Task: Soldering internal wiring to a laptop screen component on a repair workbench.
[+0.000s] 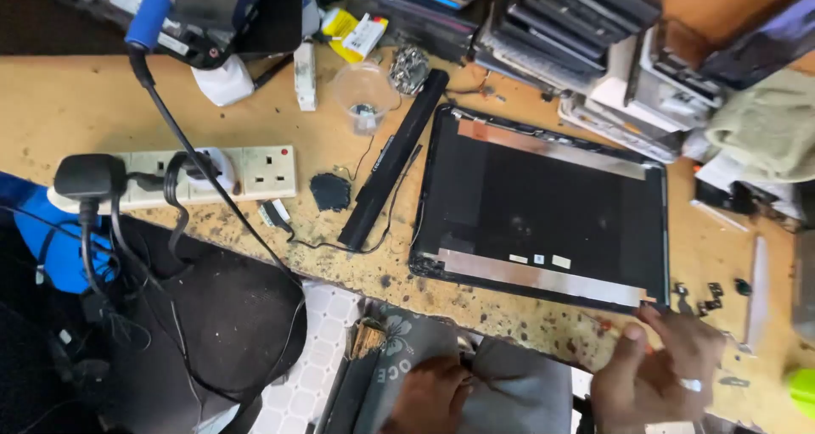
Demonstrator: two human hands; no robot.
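Note:
A black laptop lid shell (543, 213) lies inside-up on the wooden bench, with silver foil strips along its far and near edges. My right hand (658, 370), wearing a ring, touches the shell's near right corner with its fingertips by the foil strip's end. My left hand (433, 396) rests low on grey fabric at my lap, fingers curled, holding nothing that I can make out.
A long black battery bar (392, 162) and thin wires lie left of the shell. A white power strip (229, 175) with plugs sits further left. Stacked laptops (577, 27) fill the back. Small black hinges (709, 296) lie at the right. A clear cup (363, 95) stands behind.

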